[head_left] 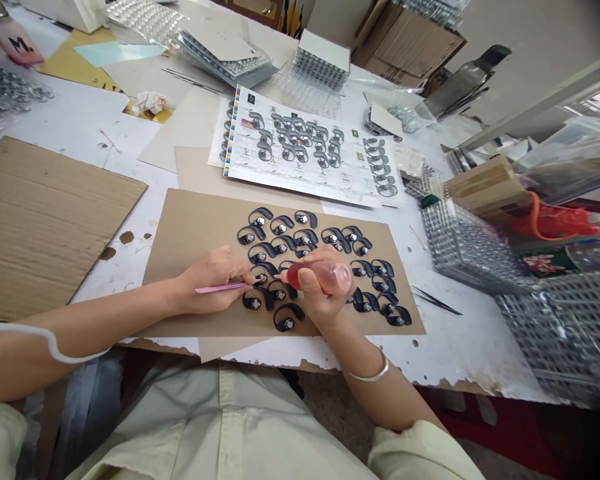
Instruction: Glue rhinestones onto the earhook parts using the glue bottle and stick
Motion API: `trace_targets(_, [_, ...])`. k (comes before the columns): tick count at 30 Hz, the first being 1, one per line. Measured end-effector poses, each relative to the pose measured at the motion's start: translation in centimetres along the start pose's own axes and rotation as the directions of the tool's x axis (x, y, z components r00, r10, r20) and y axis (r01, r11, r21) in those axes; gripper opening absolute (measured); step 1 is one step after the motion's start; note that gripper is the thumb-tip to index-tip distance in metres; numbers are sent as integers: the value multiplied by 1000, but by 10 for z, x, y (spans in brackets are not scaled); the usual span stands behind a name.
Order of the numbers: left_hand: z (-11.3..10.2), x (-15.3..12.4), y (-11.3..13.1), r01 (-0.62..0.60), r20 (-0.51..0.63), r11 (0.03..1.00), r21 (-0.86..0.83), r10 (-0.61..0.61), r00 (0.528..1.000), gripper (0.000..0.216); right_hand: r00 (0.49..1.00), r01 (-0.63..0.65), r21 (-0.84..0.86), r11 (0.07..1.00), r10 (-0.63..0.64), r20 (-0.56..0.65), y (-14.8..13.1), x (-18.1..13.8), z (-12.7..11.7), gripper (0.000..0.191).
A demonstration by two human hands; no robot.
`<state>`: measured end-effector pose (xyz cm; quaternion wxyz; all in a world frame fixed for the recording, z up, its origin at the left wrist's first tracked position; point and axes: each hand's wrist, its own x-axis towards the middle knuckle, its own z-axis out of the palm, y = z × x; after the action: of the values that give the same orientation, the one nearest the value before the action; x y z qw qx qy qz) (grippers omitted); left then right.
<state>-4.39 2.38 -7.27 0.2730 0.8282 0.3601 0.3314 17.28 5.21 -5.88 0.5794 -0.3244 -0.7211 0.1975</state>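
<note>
Several black ear-hook earbuds [287, 325] with silvery round parts lie in loose groups on a brown cardboard sheet [195, 227]. My left hand [213, 280] is closed around pink tweezers [220, 288], whose tip reaches one earbud [261, 277] near the middle left of the sheet. My right hand [323, 297] grips a small squeeze bottle [320, 275] of pinkish-red liquid, tilted with its nozzle pointing left, close to the tweezer tip. Whether the nozzle touches the earbud I cannot tell. Both hands hide some of the earbuds beneath them.
Behind the sheet lies a printed page [300, 173] bearing more ear-hook pieces. Corrugated cardboard [45, 227] rests at the left. Dark tweezers [437, 301] lie right of the sheet, near stacked clear plastic trays [473, 243]. A bottle marked M [20, 47] stands far left.
</note>
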Motion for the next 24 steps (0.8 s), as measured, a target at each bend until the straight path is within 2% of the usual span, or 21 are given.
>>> trace_targets(10, [0,0,0,-22,-14,1000,16,22,1000,6,997,8,-86,996,-2,74,-4,-1,2,11])
trace_targets(18, [-1,0,1,-30,-17,999,27,30,999,7,997,29,-71,997,-24,80,-4,-2,4,12])
trace_targets(21, [-1,0,1,-47,-20,998,43,48,999,6,1000,-6,-20,1000,6,11,-1,0,4,14])
trace_targets(24, [1,0,4,-156,-87,986,57,160,983,6,982,-93,49,994,100,-162,3,7,1,23])
